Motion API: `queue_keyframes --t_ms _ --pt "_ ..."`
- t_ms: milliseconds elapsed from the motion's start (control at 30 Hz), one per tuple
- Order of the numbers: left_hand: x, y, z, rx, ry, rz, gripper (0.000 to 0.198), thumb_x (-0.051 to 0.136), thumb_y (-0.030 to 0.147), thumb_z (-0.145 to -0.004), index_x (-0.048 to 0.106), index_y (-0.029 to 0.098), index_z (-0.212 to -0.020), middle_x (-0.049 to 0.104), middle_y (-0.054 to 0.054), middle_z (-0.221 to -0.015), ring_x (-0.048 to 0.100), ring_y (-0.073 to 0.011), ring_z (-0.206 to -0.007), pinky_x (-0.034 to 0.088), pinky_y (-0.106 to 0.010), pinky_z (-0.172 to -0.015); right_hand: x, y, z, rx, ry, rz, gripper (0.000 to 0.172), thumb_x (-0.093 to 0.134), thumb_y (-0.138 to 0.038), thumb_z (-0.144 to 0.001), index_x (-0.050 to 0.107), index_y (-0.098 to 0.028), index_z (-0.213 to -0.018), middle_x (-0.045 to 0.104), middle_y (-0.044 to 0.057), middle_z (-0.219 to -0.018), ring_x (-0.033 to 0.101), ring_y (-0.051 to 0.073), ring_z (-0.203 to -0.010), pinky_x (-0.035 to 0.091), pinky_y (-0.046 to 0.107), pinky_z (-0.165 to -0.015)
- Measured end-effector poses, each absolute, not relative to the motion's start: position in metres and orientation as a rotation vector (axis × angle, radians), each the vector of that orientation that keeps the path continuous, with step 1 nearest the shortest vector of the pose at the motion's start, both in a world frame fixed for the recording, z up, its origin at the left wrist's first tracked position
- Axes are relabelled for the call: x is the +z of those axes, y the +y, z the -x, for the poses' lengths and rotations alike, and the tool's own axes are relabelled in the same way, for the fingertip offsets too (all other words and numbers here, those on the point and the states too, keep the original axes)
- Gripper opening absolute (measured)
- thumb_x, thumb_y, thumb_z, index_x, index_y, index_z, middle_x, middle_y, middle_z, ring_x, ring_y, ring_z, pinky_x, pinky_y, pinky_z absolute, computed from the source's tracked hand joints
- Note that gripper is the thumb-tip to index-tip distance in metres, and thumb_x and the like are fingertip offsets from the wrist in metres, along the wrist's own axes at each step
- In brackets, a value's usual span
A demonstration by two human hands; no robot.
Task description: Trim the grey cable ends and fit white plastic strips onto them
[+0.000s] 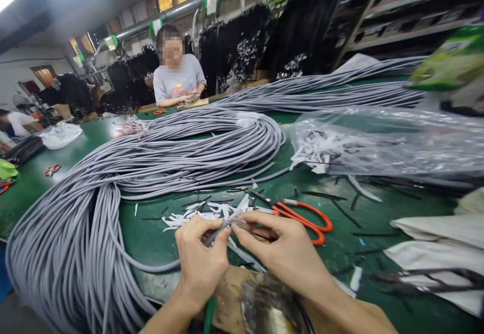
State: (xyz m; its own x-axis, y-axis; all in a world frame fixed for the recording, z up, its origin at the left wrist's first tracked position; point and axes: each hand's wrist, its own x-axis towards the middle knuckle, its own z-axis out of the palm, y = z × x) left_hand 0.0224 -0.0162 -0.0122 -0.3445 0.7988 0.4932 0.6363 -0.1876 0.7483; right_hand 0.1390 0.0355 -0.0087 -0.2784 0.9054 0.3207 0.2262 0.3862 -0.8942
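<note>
My left hand (pixel 204 253) is closed around the end of a grey cable (pixel 159 266), thumb and fingers pinching it near its tip. That cable runs off to the left into a thick bundle of grey cables (pixel 91 238). Close against it, my right hand (pixel 280 243) pinches pale strands at the cable's end; my fingers partly hide them. White scraps (pixel 192 215) lie on the table just beyond my hands. Beside my right hand rest scissors (pixel 302 218) with orange handles. Under my wrists sits a worn board with a metal piece (pixel 268 304) on it.
A long coil of grey cables (pixel 212 147) spreads over the green table (pixel 227 188). At right are a clear plastic bag (pixel 397 142), white cloth (pixel 434 238) and dark pliers (pixel 427 278). Across the table a person (pixel 177 77) works with both hands. More orange scissors (pixel 52 170) lie left.
</note>
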Motion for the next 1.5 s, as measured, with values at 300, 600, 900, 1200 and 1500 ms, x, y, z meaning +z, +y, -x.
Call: queue_keyframes --t_ms 300,600,900,1200,1500 --pt "-0.016 -0.015 -0.02 1.544 1.741 -1.45 0.009 0.063 0.018 -0.069 0.07 0.014 -0.066 0.065 -0.005 -0.061 0.057 -0.0143 -0.054 0.043 -0.022 -0.051 -0.005 0.038 -0.137 0.936 -1.722 0.961 0.015 0.052 -0.024 -0.062 0.06 -0.019 -0.05 0.059 0.001 -0.042 0.053 0.015 -0.034 0.041 0.02 -0.031" --pt "-0.011 -0.011 -0.02 1.446 1.475 -1.152 0.024 0.064 0.026 -0.067 0.074 0.012 -0.083 0.044 0.004 -0.049 0.031 -0.0063 -0.044 0.023 -0.018 -0.04 -0.005 0.033 -0.139 0.535 -1.769 0.829 0.013 0.051 -0.017 -0.064 0.062 -0.02 -0.057 0.064 0.0 -0.049 0.056 0.012 -0.038 0.044 0.018 -0.036" --pt "-0.013 -0.015 -0.019 1.479 1.424 -1.379 0.025 0.06 0.017 -0.072 0.074 0.016 -0.093 0.073 -0.007 -0.083 0.062 -0.018 -0.071 0.048 -0.024 -0.064 -0.011 0.039 -0.14 0.485 -1.851 0.844 0.016 0.048 -0.017 -0.065 0.063 -0.017 -0.059 0.065 0.002 -0.051 0.059 0.014 -0.042 0.045 0.021 -0.041" --pt "-0.017 -0.014 -0.021 1.586 1.527 -1.277 0.022 0.06 0.029 -0.077 0.075 0.014 -0.077 0.071 -0.008 -0.074 0.062 -0.0196 -0.07 0.047 -0.027 -0.066 -0.001 0.027 -0.136 0.441 -2.03 0.551 0.02 0.04 -0.008 -0.066 0.051 -0.019 -0.052 0.047 -0.003 -0.044 0.042 0.008 -0.039 0.035 0.019 -0.039" --pt "-0.016 -0.01 -0.016 1.543 1.21 -1.082 0.05 0.061 0.06 -0.069 0.074 0.011 -0.068 0.042 0.003 -0.039 0.033 -0.0047 -0.031 0.025 -0.018 -0.034 -0.011 0.032 -0.139 0.507 -1.998 0.637 0.016 0.044 -0.011 -0.068 0.054 -0.019 -0.057 0.051 -0.003 -0.048 0.045 0.009 -0.041 0.035 0.019 -0.04"
